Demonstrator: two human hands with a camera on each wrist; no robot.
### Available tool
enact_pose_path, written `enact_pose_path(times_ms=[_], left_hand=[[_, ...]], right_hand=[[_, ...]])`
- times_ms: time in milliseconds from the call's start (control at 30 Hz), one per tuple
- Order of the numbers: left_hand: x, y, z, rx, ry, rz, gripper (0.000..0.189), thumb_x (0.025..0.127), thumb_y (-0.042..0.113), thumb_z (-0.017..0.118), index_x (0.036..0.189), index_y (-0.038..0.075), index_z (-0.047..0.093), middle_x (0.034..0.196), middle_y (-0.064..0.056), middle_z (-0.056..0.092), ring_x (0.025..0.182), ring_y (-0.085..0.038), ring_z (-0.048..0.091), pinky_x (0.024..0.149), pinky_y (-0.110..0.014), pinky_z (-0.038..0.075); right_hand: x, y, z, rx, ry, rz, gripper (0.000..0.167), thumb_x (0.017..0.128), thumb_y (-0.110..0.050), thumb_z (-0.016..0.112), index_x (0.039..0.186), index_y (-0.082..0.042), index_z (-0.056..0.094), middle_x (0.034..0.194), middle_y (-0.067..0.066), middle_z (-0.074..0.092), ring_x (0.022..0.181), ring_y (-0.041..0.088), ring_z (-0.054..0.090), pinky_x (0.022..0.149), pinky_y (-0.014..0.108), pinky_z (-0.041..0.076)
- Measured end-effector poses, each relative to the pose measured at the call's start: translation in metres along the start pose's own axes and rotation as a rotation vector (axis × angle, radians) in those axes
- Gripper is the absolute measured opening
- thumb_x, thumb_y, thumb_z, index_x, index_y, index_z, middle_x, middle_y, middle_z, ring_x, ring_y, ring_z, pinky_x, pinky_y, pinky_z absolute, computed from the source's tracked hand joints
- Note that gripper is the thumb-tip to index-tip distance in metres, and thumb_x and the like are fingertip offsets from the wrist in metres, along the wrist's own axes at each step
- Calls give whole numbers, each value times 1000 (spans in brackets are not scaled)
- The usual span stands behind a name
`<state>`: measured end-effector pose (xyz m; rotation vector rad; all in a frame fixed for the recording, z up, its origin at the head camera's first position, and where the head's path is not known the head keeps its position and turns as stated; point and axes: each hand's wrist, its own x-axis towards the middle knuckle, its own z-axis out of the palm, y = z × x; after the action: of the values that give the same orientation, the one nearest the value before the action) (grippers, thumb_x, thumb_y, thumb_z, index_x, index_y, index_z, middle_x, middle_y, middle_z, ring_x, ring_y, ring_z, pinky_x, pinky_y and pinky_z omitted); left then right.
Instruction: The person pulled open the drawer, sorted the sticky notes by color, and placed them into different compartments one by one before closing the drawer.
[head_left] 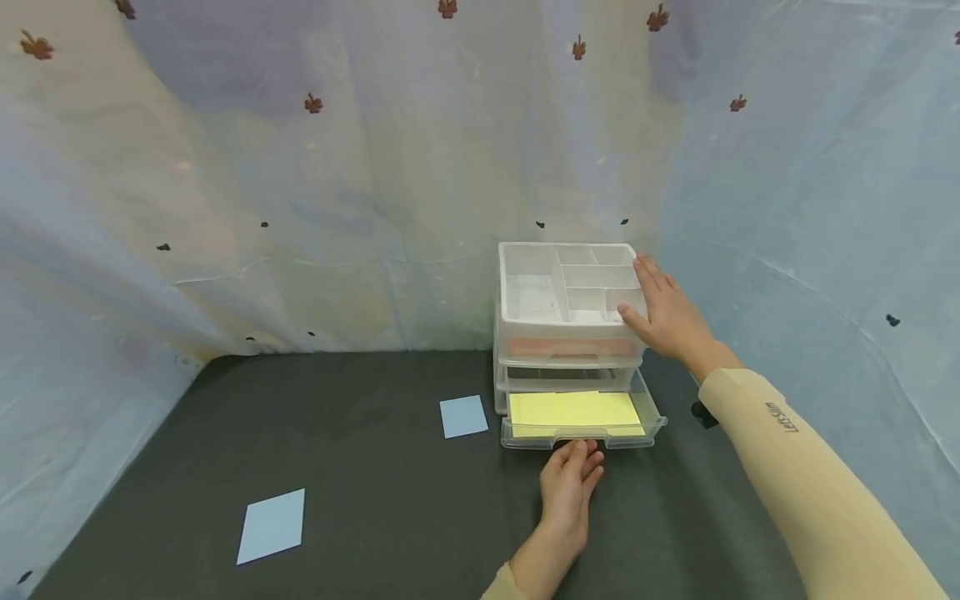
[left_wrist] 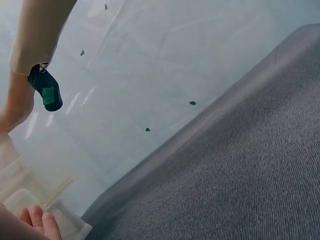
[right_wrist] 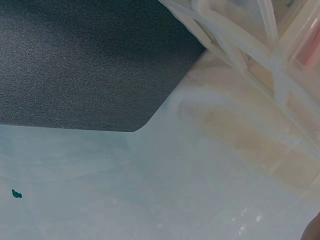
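A clear plastic drawer organizer [head_left: 570, 323] stands on the dark table near the back curtain. Its lower drawer [head_left: 633, 442] is pulled out and holds yellow paper sheets [head_left: 573, 412]. My left hand [head_left: 564, 496] holds the front lip of this drawer at the handle notch, fingertips bent at the edge. In the left wrist view, a few fingers [left_wrist: 37, 218] show beside the drawer. My right hand [head_left: 670, 321] rests spread against the organizer's right side, the thumb over its top front corner. Only a sliver of that hand [right_wrist: 312, 229] appears in the right wrist view.
One pale blue paper square [head_left: 463, 417] lies just left of the organizer, another [head_left: 272, 527] farther left toward the front. Orange paper [head_left: 572, 346] shows in the upper drawer. A patterned curtain [head_left: 375, 183] surrounds the dark table [head_left: 360, 450] at the back and sides.
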<state>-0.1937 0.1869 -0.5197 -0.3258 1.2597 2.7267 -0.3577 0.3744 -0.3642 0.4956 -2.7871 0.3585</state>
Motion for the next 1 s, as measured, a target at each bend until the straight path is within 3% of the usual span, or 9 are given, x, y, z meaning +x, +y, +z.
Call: enact_pose_path(times_ms=[267, 500, 1000], left_hand=[[2, -1, 4, -65, 26, 9, 30, 107, 18, 61, 125, -5, 56, 117, -14, 68, 108, -20, 68, 103, -38, 54], [1, 0, 9, -106, 46, 50, 23, 106, 13, 61, 119, -6, 59, 111, -12, 67, 102, -17, 68, 99, -33, 55], [7, 4, 11, -156, 46, 71, 15, 105, 10, 62, 112, -4, 61, 103, -9, 68, 97, -15, 68, 98, -32, 56]], right_hand=[[1, 1, 1, 4, 2, -13, 84, 108, -44, 47, 166, -2, 4, 174, 19, 3, 159, 41, 8, 127, 58, 8], [2, 2, 1, 9, 8, -11, 84, 107, -44, 48, 166, -3, 4, 173, 20, 4, 158, 41, 9, 127, 58, 9], [3, 3, 5, 12, 18, -7, 84, 107, -46, 47, 167, -3, 5, 174, 17, 3, 158, 41, 9, 127, 59, 9]])
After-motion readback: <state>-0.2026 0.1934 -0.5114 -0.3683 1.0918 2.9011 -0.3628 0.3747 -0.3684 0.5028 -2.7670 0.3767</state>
